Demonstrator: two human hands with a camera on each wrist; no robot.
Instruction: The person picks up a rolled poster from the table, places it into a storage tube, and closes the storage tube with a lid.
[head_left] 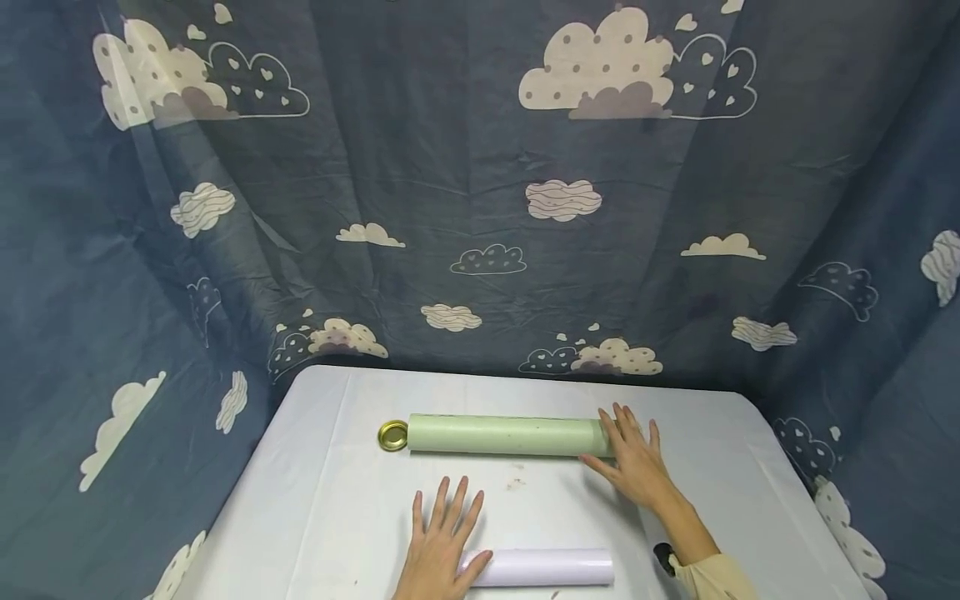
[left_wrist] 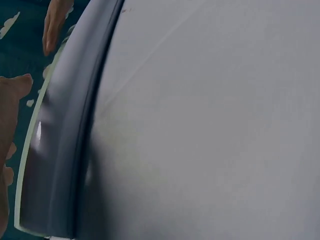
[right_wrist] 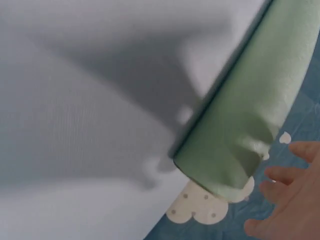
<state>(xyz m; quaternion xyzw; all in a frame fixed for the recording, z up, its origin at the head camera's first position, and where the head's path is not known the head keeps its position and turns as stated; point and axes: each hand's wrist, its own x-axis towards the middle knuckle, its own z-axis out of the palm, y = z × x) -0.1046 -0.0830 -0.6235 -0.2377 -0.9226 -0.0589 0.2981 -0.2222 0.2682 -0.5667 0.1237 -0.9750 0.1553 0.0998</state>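
Observation:
A long pale-green roll (head_left: 510, 436) lies across the far half of the white table. At its right end is my right hand (head_left: 637, 467), fingers spread and fingertips overlapping the roll in the head view. In the right wrist view, that hand (right_wrist: 295, 200) is beside the green roll's end (right_wrist: 235, 130) with its fingers loosely bent. A shorter, glossy lavender roll (head_left: 551, 567) lies nearer the front. My left hand (head_left: 438, 554) is spread flat at its left end, the thumb over that end. The left wrist view shows the roll in shadow (left_wrist: 65, 125) beside my fingers (left_wrist: 10, 110).
A round gold lid (head_left: 393, 435) sits against the green roll's left end. The white table (head_left: 345, 500) has rounded far corners and small brownish marks between the rolls. A dark blue curtain (head_left: 420, 167) with cloud prints surrounds it at the back and sides.

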